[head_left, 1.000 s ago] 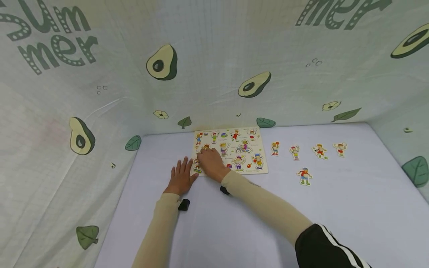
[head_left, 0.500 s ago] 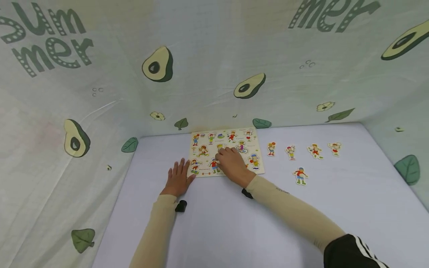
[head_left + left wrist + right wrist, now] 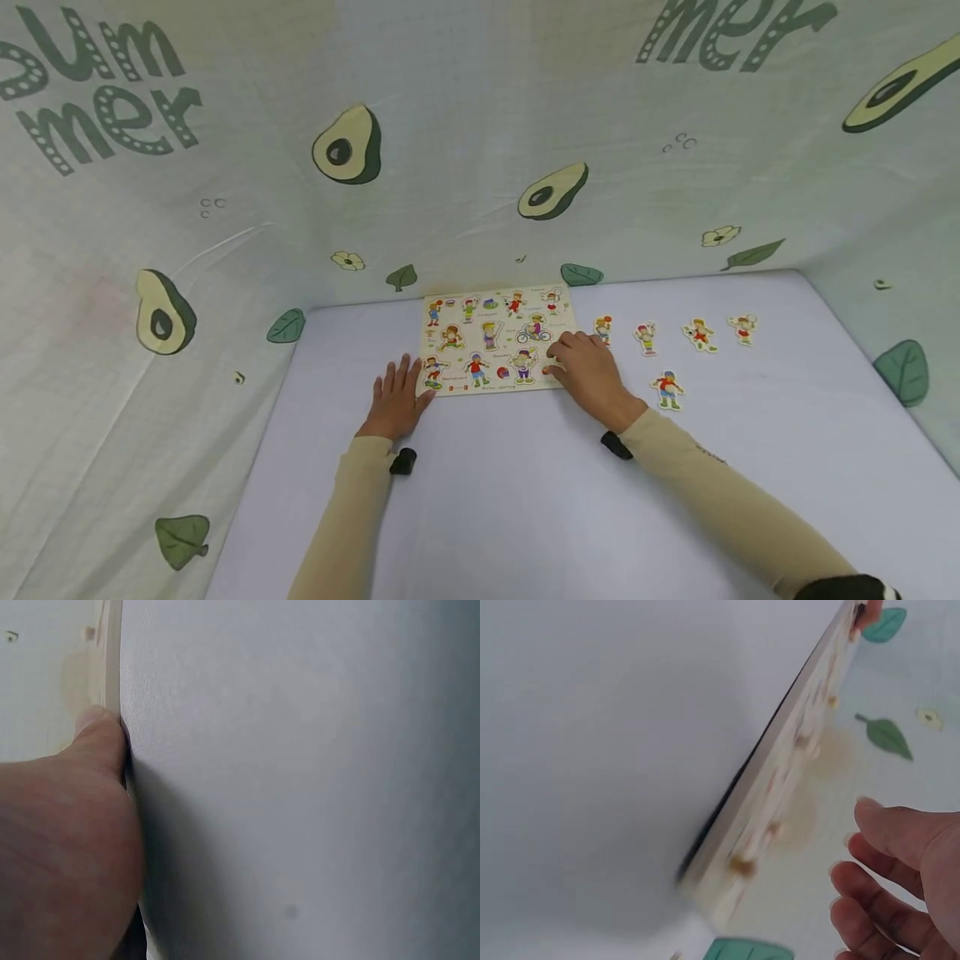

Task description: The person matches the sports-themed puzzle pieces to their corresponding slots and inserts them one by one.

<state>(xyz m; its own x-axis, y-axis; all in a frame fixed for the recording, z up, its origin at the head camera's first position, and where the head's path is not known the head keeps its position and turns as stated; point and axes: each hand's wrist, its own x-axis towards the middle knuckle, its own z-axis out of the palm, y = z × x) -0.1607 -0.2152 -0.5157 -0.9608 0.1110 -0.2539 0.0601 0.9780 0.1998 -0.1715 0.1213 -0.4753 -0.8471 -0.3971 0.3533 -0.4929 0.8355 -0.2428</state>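
A cream wooden peg puzzle board [image 3: 471, 335] with colourful sports figures lies at the back of the table. My left hand [image 3: 393, 404] is flat at its lower left corner, fingers spread, the thumb [image 3: 94, 731] on the board's edge in the left wrist view. My right hand [image 3: 592, 375] is over the lower right corner, covering the figure there. In the right wrist view its thumb [image 3: 896, 825] and loosely curved fingers are apart with nothing between them. Fitted in the board are a cyclist piece [image 3: 534, 329] and a skateboarder piece [image 3: 432, 372], among others.
Right of the board lie several loose pieces: a ball player [image 3: 603, 325] partly behind my right hand, a figure in pink [image 3: 646, 338], a footballer [image 3: 700, 335], a racket player [image 3: 743, 329] and a red-shirted figure [image 3: 667, 390]. An avocado-print curtain [image 3: 450, 125] hangs behind.
My right hand has moved rightward across the board, from the left middle to the lower right corner, uncovering the figures at left and centre. The left hand has stayed at the board's corner.
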